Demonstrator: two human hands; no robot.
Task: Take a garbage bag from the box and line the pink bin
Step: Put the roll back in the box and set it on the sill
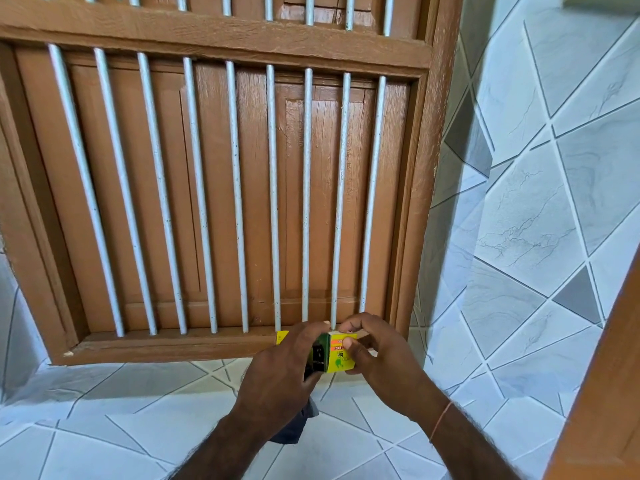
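A small yellow-green garbage bag box (337,355) with an orange band is held in front of a window sill. My left hand (280,372) grips its left, dark green side. My right hand (377,351) pinches the box's right end, thumb on the front face and fingers curled over the top. A dark piece of plastic (294,427) hangs below my left wrist; what it is attached to is hidden. The pink bin is out of view.
A brown wooden window frame (221,344) with white vertical bars (235,195) fills the view behind the box. Grey and white tiled walls (536,202) surround it, with a tiled ledge (138,410) below. A brown wooden edge (602,393) stands at the far right.
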